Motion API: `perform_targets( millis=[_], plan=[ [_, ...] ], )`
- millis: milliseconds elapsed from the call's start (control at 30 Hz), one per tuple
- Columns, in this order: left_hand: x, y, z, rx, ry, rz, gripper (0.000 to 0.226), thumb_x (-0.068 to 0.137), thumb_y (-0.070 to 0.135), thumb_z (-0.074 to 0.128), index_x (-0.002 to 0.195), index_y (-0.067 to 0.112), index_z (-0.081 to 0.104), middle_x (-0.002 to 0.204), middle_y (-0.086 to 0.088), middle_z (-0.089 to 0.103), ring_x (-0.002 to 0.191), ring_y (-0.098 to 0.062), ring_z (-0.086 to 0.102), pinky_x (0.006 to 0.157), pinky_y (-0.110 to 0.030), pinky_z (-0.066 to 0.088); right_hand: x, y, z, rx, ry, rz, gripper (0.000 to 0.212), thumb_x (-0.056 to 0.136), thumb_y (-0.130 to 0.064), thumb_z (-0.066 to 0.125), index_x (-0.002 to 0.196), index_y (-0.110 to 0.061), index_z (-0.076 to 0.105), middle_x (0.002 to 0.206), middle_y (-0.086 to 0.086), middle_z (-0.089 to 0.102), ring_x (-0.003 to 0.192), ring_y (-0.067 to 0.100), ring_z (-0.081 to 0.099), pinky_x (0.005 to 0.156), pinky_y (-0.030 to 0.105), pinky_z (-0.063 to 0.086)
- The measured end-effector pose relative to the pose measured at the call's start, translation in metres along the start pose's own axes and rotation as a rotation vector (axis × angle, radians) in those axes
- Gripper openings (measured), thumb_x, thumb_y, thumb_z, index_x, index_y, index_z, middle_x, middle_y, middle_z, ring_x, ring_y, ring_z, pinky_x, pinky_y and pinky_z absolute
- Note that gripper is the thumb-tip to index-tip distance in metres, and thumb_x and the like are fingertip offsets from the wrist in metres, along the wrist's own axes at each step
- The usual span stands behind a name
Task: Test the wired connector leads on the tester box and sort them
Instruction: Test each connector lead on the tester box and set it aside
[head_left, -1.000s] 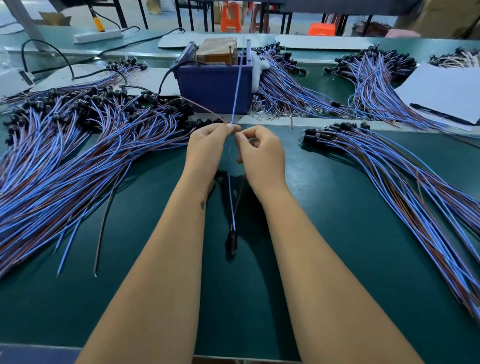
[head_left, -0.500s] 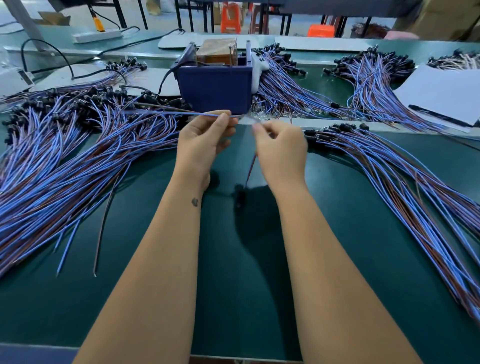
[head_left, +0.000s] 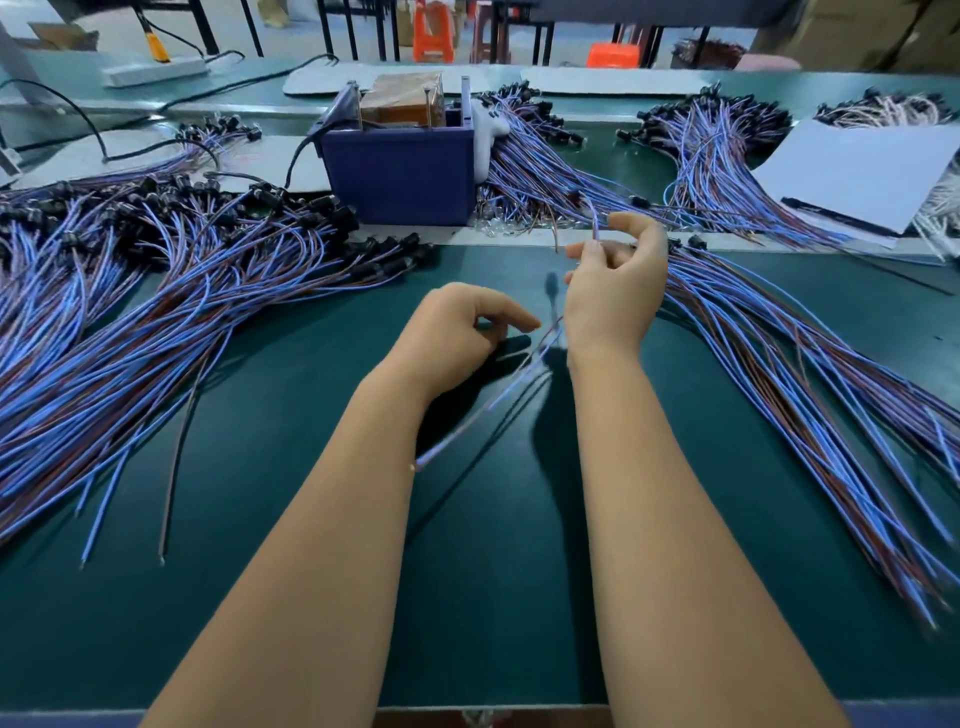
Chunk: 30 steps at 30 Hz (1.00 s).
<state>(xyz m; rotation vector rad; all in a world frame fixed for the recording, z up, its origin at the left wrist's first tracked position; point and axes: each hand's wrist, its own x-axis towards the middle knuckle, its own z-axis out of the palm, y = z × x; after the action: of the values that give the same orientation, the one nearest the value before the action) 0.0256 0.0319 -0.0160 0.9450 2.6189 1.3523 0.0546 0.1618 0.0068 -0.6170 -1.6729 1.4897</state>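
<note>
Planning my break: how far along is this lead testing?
Big piles lie at the left and right; which are tested, I cannot tell. The right hand pinches one lead; the left hand holds nothing. More piles sit beside the blue box, so plenty likely remains.

The setting is a factory assembly or test station for wire harnesses. A long desk with a dark green mat carries large fanned bundles of blue and brown leads with black connectors on the left and on the right, and further bundles lie behind. A blue tester box with upright pins stands at the desk's far edge (a black cable runs to it). A white power strip and white paper sheets lie nearby. Orange plastic stools and metal bench legs stand on the floor beyond.
</note>
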Motion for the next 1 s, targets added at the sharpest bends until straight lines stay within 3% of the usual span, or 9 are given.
perform_targets(
  millis=[100,167,300,400,533,667,733,833,1000],
  plan=[
    [0.0,-0.002,-0.002,-0.041,0.113,-0.072,0.05,0.079,-0.01,0.048,0.084,0.033,0.075,0.078,0.017,0.07,0.069,0.006,0.059,0.072,-0.016,0.044,0.012,0.004,-0.014,-0.119,-0.073,0.02,0.025,0.093,0.0,0.045,0.098,-0.024,0.048,0.076,-0.006,0.068,0.075,0.021,0.064,0.077,0.042,0.054],
    [0.0,-0.003,-0.006,0.034,0.259,-0.138,0.047,0.079,-0.005,0.047,0.084,0.034,0.073,0.079,0.014,0.067,0.071,-0.005,0.059,0.071,-0.023,0.045,0.026,0.003,-0.027,-0.227,-0.137,-0.003,0.023,0.093,-0.001,0.047,0.095,-0.024,0.05,0.077,-0.006,0.068,0.081,0.02,0.066,0.08,0.042,0.055],
    [-0.003,-0.013,-0.021,0.282,0.565,-0.256,0.044,0.079,0.0,0.046,0.098,0.028,0.073,0.116,0.009,0.067,0.106,-0.025,0.05,0.086,-0.033,0.04,0.055,-0.006,-0.059,-0.488,-0.19,-0.071,0.024,0.089,-0.002,0.048,0.097,-0.023,0.057,0.094,0.005,0.071,0.09,0.024,0.065,0.078,0.038,0.053],
    [-0.004,-0.017,-0.024,0.422,0.521,-0.432,0.042,0.084,0.008,0.048,0.113,0.03,0.069,0.134,0.008,0.055,0.116,-0.03,0.036,0.085,-0.033,0.031,0.067,-0.012,-0.074,-0.732,-0.069,-0.069,0.03,0.087,-0.003,0.048,0.1,-0.026,0.063,0.105,0.002,0.07,0.106,0.029,0.059,0.099,0.04,0.042],
    [-0.001,-0.015,-0.02,0.519,0.374,-0.536,0.045,0.092,0.018,0.045,0.136,0.023,0.052,0.149,-0.005,0.037,0.124,-0.036,0.032,0.097,-0.041,0.032,0.054,-0.017,-0.059,-0.941,0.061,-0.138,0.039,0.089,-0.01,0.049,0.122,-0.027,0.061,0.125,0.006,0.06,0.123,0.029,0.043,0.102,0.04,0.029],
    [-0.002,-0.014,-0.021,0.507,0.419,-0.56,0.046,0.091,0.019,0.046,0.137,0.022,0.048,0.15,-0.009,0.032,0.127,-0.037,0.031,0.099,-0.043,0.032,0.019,-0.017,-0.008,-0.862,-0.106,-0.271,0.035,0.09,-0.018,0.051,0.12,-0.033,0.062,0.126,0.004,0.058,0.121,0.027,0.043,0.099,0.037,0.029],
    [-0.003,-0.013,-0.022,0.485,0.435,-0.585,0.05,0.091,0.018,0.047,0.14,0.021,0.044,0.157,-0.009,0.025,0.129,-0.037,0.029,0.1,-0.043,0.031,-0.005,-0.013,0.019,-0.688,-0.253,-0.301,0.033,0.089,-0.015,0.052,0.117,-0.029,0.064,0.12,0.005,0.059,0.116,0.027,0.047,0.098,0.037,0.032],
    [-0.003,-0.014,-0.023,0.505,0.394,-0.585,0.051,0.093,0.022,0.046,0.143,0.022,0.042,0.158,-0.008,0.028,0.131,-0.037,0.031,0.104,-0.043,0.028,-0.037,-0.004,0.044,-0.371,-0.504,-0.123,0.034,0.087,-0.009,0.052,0.116,-0.021,0.065,0.108,0.003,0.062,0.103,0.022,0.056,0.095,0.039,0.044],
    [-0.001,-0.015,-0.025,0.467,0.447,-0.582,0.046,0.091,0.02,0.051,0.137,0.017,0.043,0.141,-0.013,0.039,0.122,-0.036,0.044,0.099,-0.043,0.033,-0.042,0.012,0.047,-0.428,-0.638,-0.139,0.025,0.088,-0.015,0.055,0.107,-0.022,0.07,0.103,-0.002,0.069,0.102,0.021,0.059,0.091,0.032,0.045]
  ],
)
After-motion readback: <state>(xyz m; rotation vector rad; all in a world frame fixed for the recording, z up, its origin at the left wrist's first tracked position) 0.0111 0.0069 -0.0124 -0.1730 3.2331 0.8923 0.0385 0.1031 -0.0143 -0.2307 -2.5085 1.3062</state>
